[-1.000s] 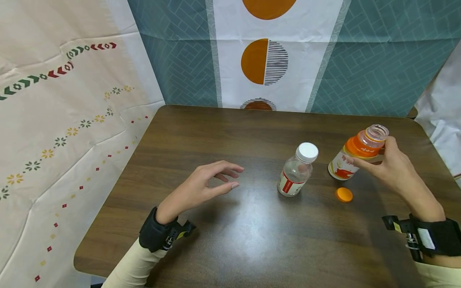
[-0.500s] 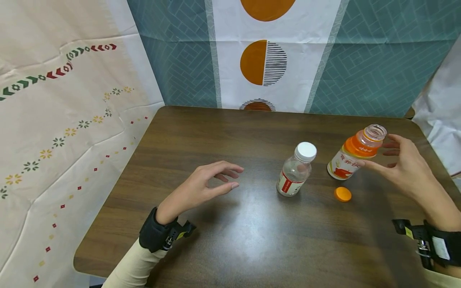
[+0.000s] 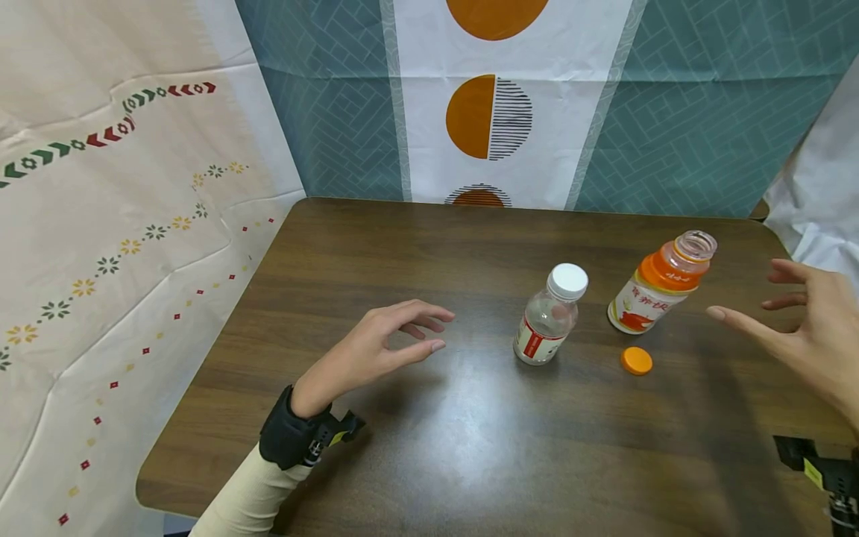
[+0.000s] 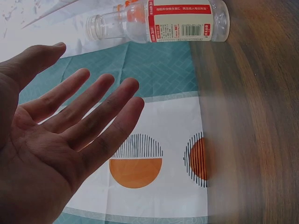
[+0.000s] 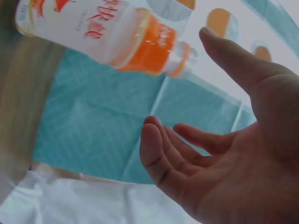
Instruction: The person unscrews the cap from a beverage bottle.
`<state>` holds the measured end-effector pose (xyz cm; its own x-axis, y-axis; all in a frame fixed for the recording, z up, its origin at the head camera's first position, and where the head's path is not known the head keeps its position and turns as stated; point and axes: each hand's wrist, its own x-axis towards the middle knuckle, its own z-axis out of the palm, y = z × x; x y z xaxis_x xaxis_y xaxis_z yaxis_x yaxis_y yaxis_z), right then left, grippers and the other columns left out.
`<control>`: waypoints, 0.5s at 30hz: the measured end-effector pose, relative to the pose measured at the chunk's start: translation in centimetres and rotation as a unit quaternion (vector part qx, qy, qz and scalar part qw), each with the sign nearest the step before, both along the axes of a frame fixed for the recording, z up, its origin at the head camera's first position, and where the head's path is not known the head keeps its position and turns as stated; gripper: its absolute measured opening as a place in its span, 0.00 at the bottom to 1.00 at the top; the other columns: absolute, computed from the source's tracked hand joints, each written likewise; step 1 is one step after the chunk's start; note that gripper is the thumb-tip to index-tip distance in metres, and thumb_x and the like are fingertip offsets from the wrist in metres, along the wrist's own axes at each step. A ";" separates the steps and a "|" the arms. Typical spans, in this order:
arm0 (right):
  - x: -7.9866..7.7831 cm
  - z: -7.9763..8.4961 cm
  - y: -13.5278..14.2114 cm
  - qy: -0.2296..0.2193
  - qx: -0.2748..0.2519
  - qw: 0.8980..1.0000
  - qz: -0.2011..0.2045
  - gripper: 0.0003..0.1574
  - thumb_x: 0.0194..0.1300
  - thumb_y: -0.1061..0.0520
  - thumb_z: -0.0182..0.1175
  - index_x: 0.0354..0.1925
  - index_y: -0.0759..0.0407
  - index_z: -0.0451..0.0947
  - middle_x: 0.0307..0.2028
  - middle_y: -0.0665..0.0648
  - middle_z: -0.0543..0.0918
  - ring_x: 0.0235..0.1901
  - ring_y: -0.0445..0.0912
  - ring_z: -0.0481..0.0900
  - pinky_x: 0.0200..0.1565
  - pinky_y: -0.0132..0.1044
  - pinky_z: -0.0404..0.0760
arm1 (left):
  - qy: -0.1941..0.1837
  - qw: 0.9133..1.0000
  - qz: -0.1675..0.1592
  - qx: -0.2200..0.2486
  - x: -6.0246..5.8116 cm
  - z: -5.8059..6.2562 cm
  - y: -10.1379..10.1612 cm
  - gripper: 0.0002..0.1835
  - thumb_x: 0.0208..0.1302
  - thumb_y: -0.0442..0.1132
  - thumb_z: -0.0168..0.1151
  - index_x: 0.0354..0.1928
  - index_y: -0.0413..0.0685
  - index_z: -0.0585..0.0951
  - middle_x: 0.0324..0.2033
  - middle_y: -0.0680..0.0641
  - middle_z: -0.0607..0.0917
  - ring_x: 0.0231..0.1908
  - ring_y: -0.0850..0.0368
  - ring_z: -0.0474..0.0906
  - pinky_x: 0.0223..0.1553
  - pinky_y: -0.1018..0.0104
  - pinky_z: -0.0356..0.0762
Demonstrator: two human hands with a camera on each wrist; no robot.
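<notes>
Wide and holding nothing: right fingers point(image 5: 152, 144). Standing upright just to their left, untouched: open orange-shouldered bottle point(image 3: 658, 289). Also to their left, on the desk point(image 3: 403, 250): orange cap point(image 3: 636, 360). Relaxed, likewise holding nothing: left fingers point(image 4: 112, 130), well short of an upright white-capped bottle point(image 3: 546, 321) on their right.

Juice-type bottle point(image 3: 661, 282): orange shoulder, white label with red lettering, mouth uncapped; upright on tabletop point(image 3: 416, 253), nearest right hand point(image 3: 824, 339), not touching. Orange screw cap point(image 3: 636, 361): flat on table, just beside bottle's base. Clear bottle point(image 3: 549, 319): white cap on, red-and-cream label, upright, nearest left hand point(image 3: 372, 341), apart from it.
</notes>
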<state>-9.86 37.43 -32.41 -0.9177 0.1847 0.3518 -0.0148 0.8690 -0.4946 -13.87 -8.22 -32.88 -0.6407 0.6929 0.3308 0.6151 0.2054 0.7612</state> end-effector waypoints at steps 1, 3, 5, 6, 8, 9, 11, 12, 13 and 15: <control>0.2 0.1 -0.1 0.011 -0.003 1.000 0.000 0.55 0.45 0.59 0.74 0.65 0.75 0.57 0.52 0.77 0.67 0.31 0.14 0.54 0.21 0.10 0.56 | 0.000 1.000 -0.001 0.003 0.0 -0.1 0.0 0.18 0.61 0.27 0.61 0.54 0.37 0.76 0.49 0.42 0.81 0.48 0.48 0.76 0.45 0.49 0.79; 0.7 0.3 -0.5 0.036 -0.014 0.999 0.012 0.53 0.43 0.63 0.74 0.64 0.74 0.59 0.52 0.75 0.68 0.32 0.16 0.57 0.24 0.09 0.56 | 0.004 1.000 -0.002 0.006 -0.1 -0.3 0.0 0.18 0.62 0.28 0.61 0.54 0.38 0.76 0.49 0.43 0.81 0.48 0.48 0.76 0.45 0.49 0.79; 1.0 0.5 -0.9 0.056 -0.019 0.998 0.022 0.52 0.41 0.65 0.74 0.63 0.73 0.61 0.51 0.67 0.70 0.33 0.16 0.59 0.24 0.09 0.58 | 0.007 1.000 -0.004 0.007 -0.3 -0.7 -0.1 0.18 0.62 0.29 0.61 0.54 0.39 0.76 0.49 0.44 0.81 0.48 0.49 0.76 0.45 0.49 0.79; 1.2 0.6 -1.1 0.065 -0.021 0.997 0.028 0.52 0.39 0.66 0.75 0.62 0.73 0.63 0.50 0.61 0.70 0.33 0.17 0.61 0.25 0.08 0.59 | 0.008 1.000 -0.003 0.007 -0.4 -1.0 -0.2 0.18 0.63 0.30 0.61 0.55 0.41 0.76 0.49 0.45 0.81 0.48 0.51 0.76 0.45 0.50 0.80; 1.6 0.8 -1.5 0.076 -0.013 0.996 0.039 0.52 0.38 0.68 0.75 0.61 0.74 0.64 0.48 0.57 0.71 0.33 0.16 0.61 0.23 0.09 0.60 | 0.009 1.000 -0.001 0.003 -0.8 -1.7 -0.3 0.18 0.64 0.33 0.60 0.56 0.45 0.75 0.50 0.49 0.80 0.49 0.54 0.76 0.45 0.53 0.80; 1.7 0.9 -1.7 0.078 -0.008 0.996 0.045 0.52 0.37 0.68 0.76 0.61 0.74 0.64 0.48 0.57 0.71 0.33 0.16 0.61 0.22 0.09 0.61 | 0.008 1.000 0.001 0.000 -0.9 -2.0 -0.4 0.18 0.64 0.35 0.60 0.56 0.47 0.75 0.50 0.52 0.80 0.49 0.55 0.76 0.46 0.55 0.80; 2.0 1.2 -2.1 0.088 -0.002 0.994 0.059 0.53 0.35 0.69 0.76 0.61 0.74 0.65 0.46 0.57 0.72 0.33 0.15 0.61 0.20 0.10 0.62 | 0.004 1.000 0.003 -0.002 -1.2 -2.6 -0.5 0.18 0.65 0.38 0.60 0.57 0.52 0.75 0.51 0.56 0.79 0.50 0.58 0.75 0.46 0.57 0.79; 2.2 1.3 -2.3 0.085 0.002 0.994 0.063 0.53 0.35 0.68 0.77 0.61 0.74 0.64 0.46 0.61 0.72 0.33 0.15 0.61 0.20 0.11 0.61 | 0.002 1.000 0.004 -0.002 -1.3 -2.8 -0.6 0.18 0.65 0.40 0.60 0.57 0.54 0.75 0.51 0.58 0.79 0.50 0.58 0.75 0.47 0.58 0.79; 2.3 1.4 -2.5 0.089 0.004 0.993 0.072 0.54 0.34 0.68 0.77 0.61 0.74 0.64 0.45 0.62 0.73 0.33 0.15 0.61 0.19 0.11 0.62 | 0.001 1.000 0.003 -0.001 -1.4 -3.0 -0.6 0.18 0.65 0.40 0.60 0.57 0.55 0.75 0.51 0.60 0.78 0.50 0.59 0.75 0.47 0.59 0.79; 2.5 1.6 -3.0 0.082 -0.003 0.993 0.080 0.54 0.35 0.68 0.77 0.61 0.73 0.65 0.45 0.62 0.72 0.33 0.17 0.63 0.20 0.12 0.63 | 0.001 1.000 0.002 0.001 -1.5 -3.2 -0.6 0.18 0.65 0.41 0.59 0.57 0.57 0.75 0.51 0.61 0.78 0.50 0.59 0.75 0.47 0.59 0.79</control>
<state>-7.36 34.39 -30.77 -0.8655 0.0434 0.4990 -0.2344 0.8454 -0.4800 -15.35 -8.86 -36.03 -0.6424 0.6898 0.3339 0.6164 0.2062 0.7600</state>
